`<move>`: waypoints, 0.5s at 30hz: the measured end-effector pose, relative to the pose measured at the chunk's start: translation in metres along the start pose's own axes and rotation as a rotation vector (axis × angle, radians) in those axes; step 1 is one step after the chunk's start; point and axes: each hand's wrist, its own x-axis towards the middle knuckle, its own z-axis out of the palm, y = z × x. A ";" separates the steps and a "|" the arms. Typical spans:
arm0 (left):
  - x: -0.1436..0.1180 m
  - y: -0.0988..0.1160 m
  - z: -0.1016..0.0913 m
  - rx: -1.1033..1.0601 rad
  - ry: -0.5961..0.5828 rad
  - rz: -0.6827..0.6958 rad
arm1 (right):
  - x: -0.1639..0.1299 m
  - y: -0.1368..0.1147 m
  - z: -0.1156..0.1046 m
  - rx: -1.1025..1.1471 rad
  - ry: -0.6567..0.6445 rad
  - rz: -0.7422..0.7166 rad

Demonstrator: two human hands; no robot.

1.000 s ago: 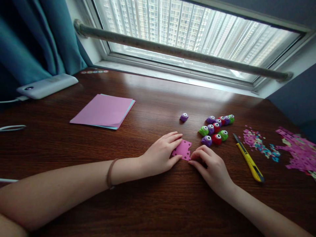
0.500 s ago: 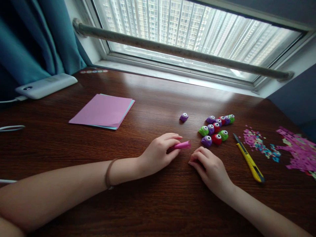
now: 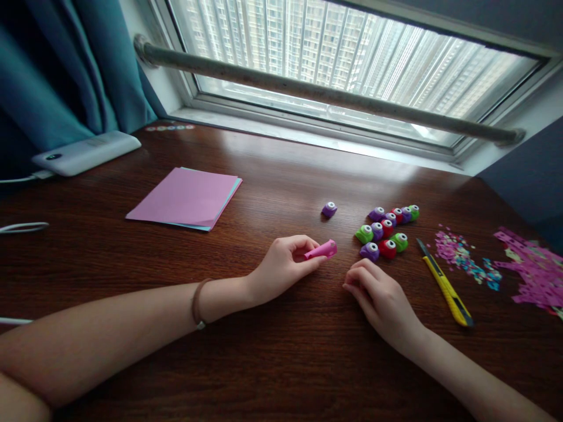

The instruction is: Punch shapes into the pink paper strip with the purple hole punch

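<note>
My left hand (image 3: 281, 266) pinches a curled pink paper strip (image 3: 322, 250) between thumb and fingers, just above the table. Across a small gap, my right hand (image 3: 380, 293) rests on the table with its fingers curled and thumb pressed to them. Whatever those fingertips hold, if anything, is hidden. Beyond my hands a single purple craft punch (image 3: 329, 209) stands apart. Several more purple, red and green craft punches (image 3: 387, 248) are grouped above my right hand.
A yellow utility knife (image 3: 447, 288) with its blade out lies right of my right hand. Past it are paper confetti (image 3: 466, 258) and pink paper scraps (image 3: 534, 264). Square paper sheets (image 3: 182, 196) lie at left, near a white phone (image 3: 88, 153). A metal bar (image 3: 308, 91) crosses the window.
My left hand has turned, so the pink strip now tilts upward and shows more of its length. My right hand has shifted slightly right, still with curled fingers.
</note>
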 end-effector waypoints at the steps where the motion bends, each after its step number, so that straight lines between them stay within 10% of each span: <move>1: 0.000 0.000 0.000 -0.005 0.004 -0.009 | 0.001 0.004 -0.007 -0.012 0.059 0.006; 6: -0.001 -0.002 0.000 -0.056 -0.012 -0.063 | -0.005 0.057 -0.074 -0.573 0.444 0.253; 11: 0.001 -0.004 0.001 -0.252 -0.094 -0.129 | -0.031 0.142 -0.128 -0.802 0.323 0.536; 15: 0.003 -0.003 0.002 -0.378 -0.147 -0.190 | -0.028 0.139 -0.129 -0.732 0.234 0.499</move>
